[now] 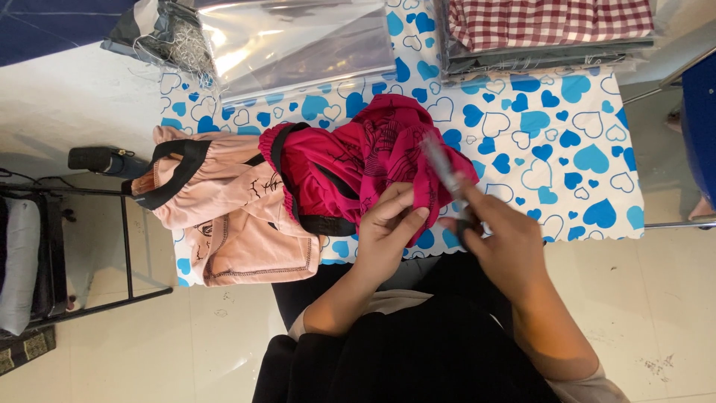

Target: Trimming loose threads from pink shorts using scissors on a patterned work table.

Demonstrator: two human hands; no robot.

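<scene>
A crumpled magenta garment (373, 157) with black trim lies on a small table covered in a white cloth with blue hearts (567, 149). My left hand (388, 231) pinches the garment's near edge. My right hand (500, 239) holds a thin, blurred, stick-like tool (444, 172) that points up over the magenta fabric. To the left, a pale pink garment (231, 209) with black trim hangs partly over the table's edge.
Clear plastic bags (298, 41) lie at the back of the table, with a red checked folded cloth (552, 22) in plastic at the back right. A black metal rack (123, 239) stands on the floor to the left. A blue object (701, 119) sits at the right edge.
</scene>
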